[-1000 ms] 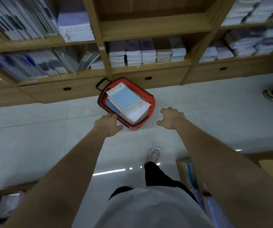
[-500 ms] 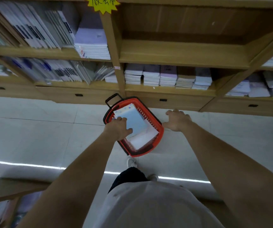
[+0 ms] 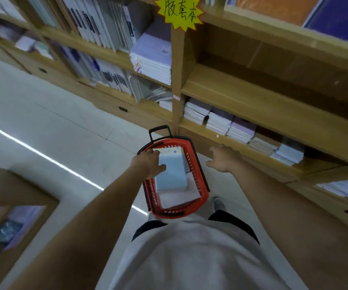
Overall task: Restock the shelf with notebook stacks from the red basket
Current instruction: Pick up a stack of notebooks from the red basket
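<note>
Head view: red basket (image 3: 202, 191) on the floor before the shelf (image 3: 273, 114), holding a notebook stack (image 3: 172, 172). Left hand (image 3: 148, 164) rests on the stack's near edge, fingers curled over it, grip unconfirmed. Right hand (image 3: 221, 160) beside the basket, fingers apart, empty. Risk: a one-handed lift could fan the loose stack and spill notebooks.

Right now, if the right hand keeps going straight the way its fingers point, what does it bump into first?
Probably the red basket: the right hand is open, fingers pointing left toward its rim. Depth is unclear, so it might pass above.
</note>
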Demonstrator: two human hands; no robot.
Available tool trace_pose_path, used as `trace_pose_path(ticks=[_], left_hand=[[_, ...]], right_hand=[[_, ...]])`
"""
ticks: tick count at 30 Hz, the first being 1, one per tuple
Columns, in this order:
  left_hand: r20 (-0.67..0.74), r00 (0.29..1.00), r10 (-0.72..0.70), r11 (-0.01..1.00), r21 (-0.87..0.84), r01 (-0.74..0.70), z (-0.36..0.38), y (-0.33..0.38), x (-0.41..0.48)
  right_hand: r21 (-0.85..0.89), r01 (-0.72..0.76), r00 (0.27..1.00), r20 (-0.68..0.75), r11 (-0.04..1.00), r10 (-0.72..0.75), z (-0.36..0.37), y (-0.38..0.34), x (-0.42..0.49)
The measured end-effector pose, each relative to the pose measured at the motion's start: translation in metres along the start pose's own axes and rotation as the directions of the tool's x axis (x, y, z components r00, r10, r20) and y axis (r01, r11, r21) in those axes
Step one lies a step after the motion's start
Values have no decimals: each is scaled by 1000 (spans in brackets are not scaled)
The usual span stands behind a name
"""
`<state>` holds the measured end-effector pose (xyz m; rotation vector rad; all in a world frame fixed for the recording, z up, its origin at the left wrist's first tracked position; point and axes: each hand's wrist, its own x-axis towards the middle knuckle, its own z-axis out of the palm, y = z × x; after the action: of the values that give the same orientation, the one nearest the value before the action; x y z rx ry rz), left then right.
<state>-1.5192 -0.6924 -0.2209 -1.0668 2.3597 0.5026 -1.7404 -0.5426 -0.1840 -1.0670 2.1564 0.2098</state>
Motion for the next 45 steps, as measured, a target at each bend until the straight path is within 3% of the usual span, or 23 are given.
trace_pose_path(ticks=[3,6,9,13,17,22,30,33,37,42,45], left_hand=[[-13,985,-174,978,-121,172,13,10,0],[48,936,-349,893,-286,347,36,34,-8],[117,897,-427,801,-412,435,58,60,-14],[155,860,-487,740,-450,500,90,71,-17],[190,845,-499,742,-410,530,129,58,-6],[197,834,-515,739,-391,549,183,27,37],[166,776,-609,647,-462,607,283,-3,138],[129,773,-621,617,-528,583,313,-8,175],[18,751,-660,597,-595,539,331,-4,202],[-82,697,-713,571,-644,508,357,8,216],[-140,660,-738,570,-653,499,364,11,216]], right_hand=[[-80,167,984,69,983,-162,-14,1,31],[-171,320,942,166,932,-293,-17,11,53],[-293,420,896,286,859,-340,-8,27,72],[-348,445,873,376,825,-312,21,44,108],[-336,472,851,416,815,-321,47,41,128],[-323,501,839,408,803,-359,96,33,180],[-330,507,841,393,797,-373,203,48,300],[-266,485,850,365,833,-379,238,60,344],[-27,424,880,245,905,-406,270,55,367],[206,328,938,50,922,-344,308,38,364],[294,301,949,3,907,-315,328,32,356]])
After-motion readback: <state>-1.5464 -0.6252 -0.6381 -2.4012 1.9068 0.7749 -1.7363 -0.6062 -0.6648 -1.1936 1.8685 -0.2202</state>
